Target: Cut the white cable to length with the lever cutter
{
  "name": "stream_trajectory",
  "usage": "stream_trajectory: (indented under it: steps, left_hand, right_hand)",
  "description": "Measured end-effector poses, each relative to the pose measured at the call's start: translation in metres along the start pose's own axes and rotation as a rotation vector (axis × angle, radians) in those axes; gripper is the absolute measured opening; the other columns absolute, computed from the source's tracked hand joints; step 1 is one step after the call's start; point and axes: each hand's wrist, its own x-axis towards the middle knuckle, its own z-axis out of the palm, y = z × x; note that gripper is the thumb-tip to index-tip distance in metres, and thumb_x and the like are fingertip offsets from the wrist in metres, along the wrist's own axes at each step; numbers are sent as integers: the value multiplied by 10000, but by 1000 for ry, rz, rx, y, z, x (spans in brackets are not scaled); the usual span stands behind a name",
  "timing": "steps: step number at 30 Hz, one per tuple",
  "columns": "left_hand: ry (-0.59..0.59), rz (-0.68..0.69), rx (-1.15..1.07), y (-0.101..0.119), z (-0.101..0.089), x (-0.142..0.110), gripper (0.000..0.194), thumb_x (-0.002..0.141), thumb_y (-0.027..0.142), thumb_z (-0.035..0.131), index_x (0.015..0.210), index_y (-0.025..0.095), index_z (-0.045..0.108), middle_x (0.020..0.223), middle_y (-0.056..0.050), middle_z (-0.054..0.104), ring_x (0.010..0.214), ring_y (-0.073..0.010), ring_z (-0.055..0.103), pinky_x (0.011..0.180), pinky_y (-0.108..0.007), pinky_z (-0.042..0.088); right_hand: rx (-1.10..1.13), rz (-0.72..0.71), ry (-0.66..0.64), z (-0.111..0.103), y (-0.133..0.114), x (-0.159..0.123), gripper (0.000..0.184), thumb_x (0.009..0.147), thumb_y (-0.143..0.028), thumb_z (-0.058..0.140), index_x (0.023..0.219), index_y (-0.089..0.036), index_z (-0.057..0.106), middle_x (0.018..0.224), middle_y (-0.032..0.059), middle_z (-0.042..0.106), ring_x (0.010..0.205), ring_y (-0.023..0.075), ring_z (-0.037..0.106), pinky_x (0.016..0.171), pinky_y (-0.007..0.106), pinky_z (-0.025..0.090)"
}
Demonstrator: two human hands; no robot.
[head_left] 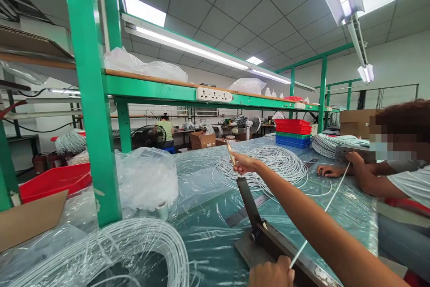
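My right hand (244, 164) is wrapped round the handle (230, 152) of a lever cutter, with the arm stretched across the view. The cutter's metal lever (247, 199) is raised and tilted up from its base (247, 249) on the bench. At the bottom edge, my left hand (271, 273) is closed on a white cable (331, 199) beside the cutter. The cable passes behind my right forearm and slants up toward a co-worker's hand (355, 159). A large coil of white cable (278, 161) lies beyond my right hand.
Another wrapped cable coil (168, 237) lies at front left, near a green post (92, 99). Plastic bags (144, 177) and a small roll (162, 210) sit behind it. Stacked red and blue trays (293, 132) stand at the back. A co-worker sits at right by another cutter.
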Motion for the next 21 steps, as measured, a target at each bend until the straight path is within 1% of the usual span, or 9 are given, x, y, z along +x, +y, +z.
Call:
stream_trajectory:
  steps: [4,6,8,10,12,14,17,19,21]
  left_hand:
    - [50,-23,15,0,4,1,350,809,170,364,1083,192,582,939,-173,650,901,-356,591,739,-479,448]
    - [100,4,0,-5,8,2,335,817,157,347,1031,191,603,949,-150,651,902,-333,595,736,-431,448]
    - [179,58,-122,-14,16,7,311,811,137,350,939,189,629,922,-108,658,876,-275,604,713,-343,433]
    - [238,86,-361,-24,28,16,260,786,128,382,818,161,638,821,-77,656,790,-215,601,649,-272,394]
    - [262,86,-650,-33,43,27,196,757,139,423,727,136,618,694,-51,619,686,-173,564,587,-242,346]
    - [265,80,-867,-40,57,38,149,743,177,458,685,134,589,618,-22,568,604,-144,510,548,-230,314]
    - [253,79,-983,-44,70,49,202,751,295,480,634,148,554,556,6,513,523,-120,441,515,-225,291]
    - [261,85,-993,-44,75,53,284,750,390,483,596,157,533,519,14,481,499,-116,414,506,-227,281]
    - [276,89,-995,-45,78,54,319,723,448,506,579,165,519,506,17,466,500,-120,407,505,-229,269]
  right_hand:
    - [63,39,-17,0,-3,-5,609,851,-645,156,912,-125,466,580,-33,410,380,43,300,351,177,263]
    - [107,4,-10,-5,-3,-16,623,839,-662,108,945,-142,434,557,-40,402,364,46,296,350,171,268]
    - [157,-53,-22,-13,-2,-36,624,826,-668,69,972,-166,409,521,-46,402,353,54,309,356,162,293]
    - [207,-108,-56,-25,1,-63,628,816,-674,59,994,-183,408,504,-36,432,364,68,363,373,158,335]
    - [243,-137,-82,-40,6,-97,631,820,-666,66,1019,-188,425,528,-7,492,405,86,445,395,161,377]
    - [278,-132,-101,-54,15,-134,607,843,-635,82,1028,-188,448,587,29,560,460,103,520,425,167,417]
    - [316,-91,-133,-71,35,-186,566,873,-585,127,945,-171,507,684,91,624,520,121,585,447,166,446]
    - [312,-39,-174,-76,52,-216,569,870,-586,158,868,-162,537,718,128,633,535,132,600,451,164,453]
    - [275,38,-197,-78,71,-239,548,854,-601,216,852,-174,559,732,137,630,522,132,601,445,160,455]
